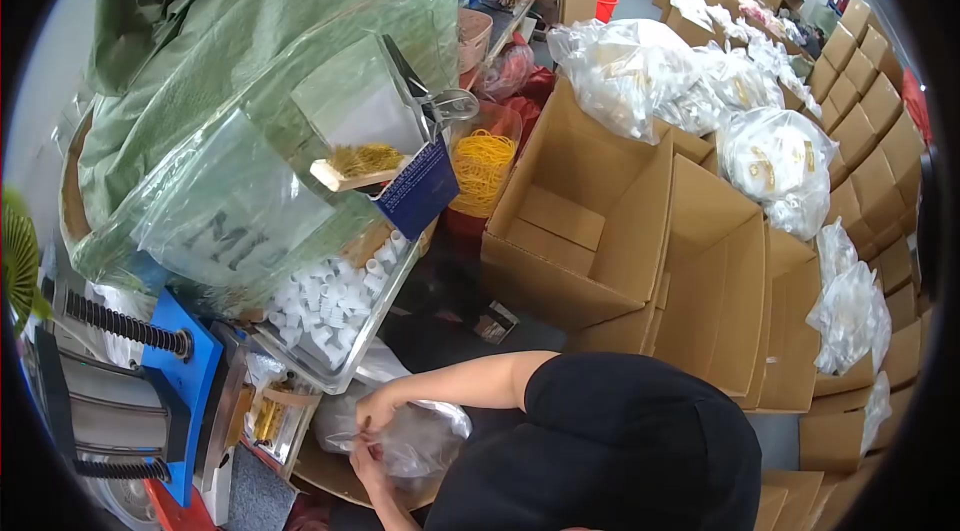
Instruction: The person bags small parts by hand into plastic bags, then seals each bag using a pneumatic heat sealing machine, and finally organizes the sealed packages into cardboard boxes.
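Observation:
At the bottom centre a clear plastic bag [425, 436] lies in an open cardboard box [325, 466]; I cannot make out what is in the bag. My right hand [377, 412] is closed at the bag's gathered edge. Just below it my left hand [368, 455] pinches the same part of the plastic, fingers close to those of the right. Above the hands stands a metal tray [345, 371] full of small white plastic tube-like pieces [325, 301].
A blue-plated press with springs [185, 386] stands at left. Green sheeting [240, 41] covers a pile above. A wooden brush [360, 166], blue box [420, 189] and yellow rubber bands [485, 166] sit near the middle. Open cardboard boxes [585, 191] and filled plastic bags [775, 161] line the right.

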The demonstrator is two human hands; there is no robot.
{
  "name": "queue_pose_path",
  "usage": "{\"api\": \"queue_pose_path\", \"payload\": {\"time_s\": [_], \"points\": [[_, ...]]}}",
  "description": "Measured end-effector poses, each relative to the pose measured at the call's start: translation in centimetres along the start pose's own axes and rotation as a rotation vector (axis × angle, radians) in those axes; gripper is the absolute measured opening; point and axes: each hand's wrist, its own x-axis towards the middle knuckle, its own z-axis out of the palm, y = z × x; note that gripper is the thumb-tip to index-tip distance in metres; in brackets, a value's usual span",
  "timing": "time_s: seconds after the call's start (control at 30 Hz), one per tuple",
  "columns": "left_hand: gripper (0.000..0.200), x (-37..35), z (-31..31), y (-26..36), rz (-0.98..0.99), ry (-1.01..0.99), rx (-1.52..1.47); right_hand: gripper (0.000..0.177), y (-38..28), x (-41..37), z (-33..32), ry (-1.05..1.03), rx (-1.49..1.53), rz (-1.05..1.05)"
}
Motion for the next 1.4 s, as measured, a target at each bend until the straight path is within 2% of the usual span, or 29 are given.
{"api": "queue_pose_path", "payload": {"time_s": [0.03,0.07,0.1,0.13,0.17,0.2,0.27,0.3,0.33,0.37,0.4,0.43,0.5,0.57,0.6,0.67,0.7,0.77,0.9,1.0,1.03,1.1,1.13,1.17,1.2,1.27,1.33,1.37,1.4], "points": [[0.012,-0.2,0.0,0.0,0.005,0.052,-0.126,0.011,0.0,0.0,0.2,0.019,-0.207,0.02],[0.012,-0.3,0.1,-0.1,0.004,0.06,-0.122,0.01,0.1,0.0,0.6,0.034,-0.415,0.043],[0.01,-0.3,0.3,-0.3,-0.026,0.155,-0.147,0.01,0.3,-0.1,1.2,0.024,-0.41,0.035],[0.01,-0.2,0.4,-0.5,-0.053,0.261,-0.173,0.013,-0.4,-0.7,1.9,0.152,-0.577,-0.117],[0.009,0.0,0.3,-0.9,-0.066,0.251,-0.28,0.019,-1.5,-1.2,3.2,0.275,-0.725,-0.285],[0.008,0.1,0.0,-0.8,-0.071,0.256,-0.384,0.014,-4.8,-3.1,3.1,0.289,-0.836,-0.338],[0.009,-1.8,-0.5,1.0,-0.107,0.112,-0.396,0.014,-6.2,-4.5,2.4,0.291,-0.736,-0.476],[0.011,-1.4,-3.4,-1.3,-0.156,0.017,-0.346,0.012,-6.1,-5.0,2.2,0.222,-0.659,-0.417],[0.014,-2.2,-1.4,-0.3,-0.175,0.098,-0.384,0.011,-4.4,-4.8,1.6,0.122,-0.616,-0.508],[0.014,-3.1,-0.2,0.4,-0.152,0.112,-0.449,0.014,-1.8,-4.0,1.5,0.059,-0.393,-0.504],[0.014,-2.9,-1.3,-1.3,-0.163,0.097,-0.423,0.019,-1.0,-3.8,1.9,0.071,-0.238,-0.421],[0.014,-2.9,-0.9,-1.8,-0.137,0.152,-0.43,0.022,-1.2,-3.8,1.9,-0.018,-0.114,-0.228],[0.016,-3.3,0.4,-1.0,-0.17,0.258,-0.324,0.028,-0.1,-2.4,2.8,-0.02,0.003,0.072],[0.016,-2.9,-0.3,-3.4,0.102,0.333,0.175,0.04,0.2,-1.5,3.5,0.187,0.207,0.157],[0.016,-2.9,-0.4,-3.9,0.093,0.364,0.163,0.04,0.4,-1.2,4.2,0.152,0.204,0.162],[0.018,-2.3,0.1,-1.9,0.531,0.585,0.758,0.043,1.2,-0.1,4.8,0.247,0.079,0.169],[0.018,-2.0,0.4,-1.3,0.524,0.601,0.75,0.043,1.6,0.3,4.8,0.231,0.071,0.172],[0.016,-1.6,0.7,-0.6,0.587,0.67,0.822,0.041,0.4,1.2,4.5,0.224,0.258,0.403],[0.012,-1.5,0.9,0.2,0.658,0.7,0.939,0.038,-0.9,0.2,3.5,0.179,0.365,0.505],[0.007,-1.8,1.0,-0.3,0.638,0.636,1.018,0.035,-1.3,0.2,4.1,0.276,0.484,0.475],[0.005,-1.8,1.1,-0.7,0.569,0.603,1.099,0.035,-0.7,0.5,4.2,0.271,0.485,0.475],[0.004,-2.1,1.2,-1.9,0.492,0.568,1.183,0.024,1.4,1.3,4.4,0.328,0.037,0.298],[0.006,-2.5,1.3,-2.8,0.415,0.403,1.251,0.024,1.8,1.8,3.9,0.326,0.041,0.298],[0.009,-3.2,1.7,-2.6,0.335,0.237,1.31,0.019,2.1,2.4,3.1,0.447,-0.313,0.173],[0.013,-4.0,2.4,-2.5,0.342,0.23,1.161,0.014,2.4,2.7,2.7,0.558,-0.667,0.036],[0.014,-5.8,1.9,-0.1,0.36,0.16,1.063,0.011,2.4,3.1,2.5,0.552,-0.619,0.068],[0.016,-8.6,1.4,0.7,0.447,-0.021,0.933,0.022,1.5,4.2,1.5,0.393,-0.48,0.139],[0.016,-11.0,1.4,0.5,0.518,-0.138,0.914,0.03,1.1,4.9,0.2,0.594,-0.592,0.025],[0.017,-13.7,2.0,2.5,0.409,-0.247,0.761,0.038,0.5,5.5,-0.9,0.793,-0.699,-0.089]]}}
